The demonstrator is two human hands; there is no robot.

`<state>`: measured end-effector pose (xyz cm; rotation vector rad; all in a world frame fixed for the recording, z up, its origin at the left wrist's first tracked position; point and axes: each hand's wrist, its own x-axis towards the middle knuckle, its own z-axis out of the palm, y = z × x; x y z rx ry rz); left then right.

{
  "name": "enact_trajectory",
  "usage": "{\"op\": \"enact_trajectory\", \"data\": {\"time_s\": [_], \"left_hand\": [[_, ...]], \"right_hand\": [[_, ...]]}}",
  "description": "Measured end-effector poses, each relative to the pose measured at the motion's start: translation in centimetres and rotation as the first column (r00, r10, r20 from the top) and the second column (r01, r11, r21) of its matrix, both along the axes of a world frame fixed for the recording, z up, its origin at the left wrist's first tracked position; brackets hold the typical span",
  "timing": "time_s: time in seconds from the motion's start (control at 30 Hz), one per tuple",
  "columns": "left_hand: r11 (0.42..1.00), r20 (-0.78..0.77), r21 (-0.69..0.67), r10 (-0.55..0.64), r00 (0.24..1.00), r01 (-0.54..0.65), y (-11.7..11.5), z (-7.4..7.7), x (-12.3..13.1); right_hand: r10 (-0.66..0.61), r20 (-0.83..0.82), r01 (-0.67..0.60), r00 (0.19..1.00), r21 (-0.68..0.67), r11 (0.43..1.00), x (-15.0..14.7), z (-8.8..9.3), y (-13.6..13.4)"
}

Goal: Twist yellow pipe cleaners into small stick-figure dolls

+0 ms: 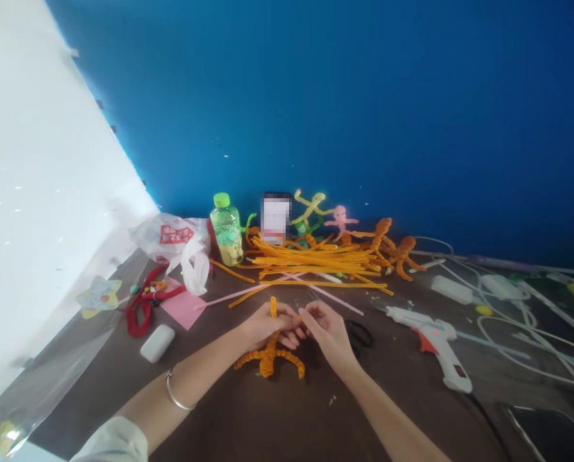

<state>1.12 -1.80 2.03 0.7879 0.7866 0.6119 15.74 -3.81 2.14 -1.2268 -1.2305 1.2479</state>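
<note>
At lower centre of the frame, the orange pipe-cleaner figure (269,360) is stood on the table (277,423), legs splayed as support. Its upright stem is pinched by the left hand (266,328) and the right hand (328,331) (fingertips closed together), evidently for steadying.

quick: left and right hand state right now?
Left hand: closed on the orange pipe-cleaner figure.
Right hand: pinched shut beside the left; what it grips cannot be told.

An orange pipe-cleaner figure (269,357) lies on a dark brown table (277,417), near a white glue gun (433,337) and a green-capped bottle (226,228).
</note>
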Motion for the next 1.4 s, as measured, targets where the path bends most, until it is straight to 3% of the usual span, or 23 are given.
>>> {"op": "enact_trajectory", "data": {"time_s": [0.1,0.2,0.37,0.53,0.6,0.7,0.83,0.93,1.1,1.23,1.4], "left_hand": [[1.000,-0.011,0.005,-0.013,1.000,0.013,0.1,0.3,-0.1],[0.999,0.005,0.013,-0.033,0.999,0.033,0.2,0.3,-0.3],[0.994,0.035,0.049,-0.100,0.994,0.098,0.5,0.0,-0.8],[0.980,0.101,0.056,-0.198,0.975,0.193,0.3,0.1,-0.9],[0.991,0.144,0.030,-0.135,0.980,0.132,0.3,0.0,-0.6],[0.992,0.283,-0.042,0.127,0.951,-0.120,0.6,-0.2,-0.2],[0.889,0.436,-0.123,0.448,0.780,-0.442,1.6,-0.7,-0.4],[0.832,0.460,-0.123,0.531,0.712,-0.540,2.1,-1.1,-0.5],[0.849,0.457,-0.155,0.514,0.726,-0.504,2.2,-0.7,-0.6],[0.907,0.461,-0.223,0.421,0.781,-0.358,2.1,0.7,-1.8],[0.953,0.468,-0.166,0.303,0.830,-0.254,2.4,1.1,-3.0]], "right_hand": [[0.037,0.174,-0.051,0.984,0.078,0.996,0.3,0.0,0.1],[0.125,0.169,-0.130,0.978,0.020,0.991,0.6,-0.2,0.3],[0.202,-0.047,-0.207,0.978,-0.150,0.967,0.6,0.1,0.5],[0.229,-0.315,-0.320,0.921,-0.279,0.905,0.2,0.3,0.3],[0.179,-0.331,-0.280,0.927,-0.290,0.915,0.1,0.1,0.4],[0.044,-0.353,-0.116,0.935,-0.187,0.975,0.1,-0.6,0.6],[0.051,-0.399,-0.084,0.916,-0.066,0.994,0.2,-1.1,0.6],[0.062,-0.323,-0.091,0.944,-0.076,0.993,-0.2,-0.9,0.3],[0.029,-0.225,-0.039,0.974,-0.037,0.999,-0.9,-1.0,0.0],[-0.115,-0.142,0.125,0.983,0.067,0.990,-0.1,-1.5,0.4],[-0.250,-0.161,0.266,0.955,0.087,0.960,1.3,-1.8,1.0]]}}
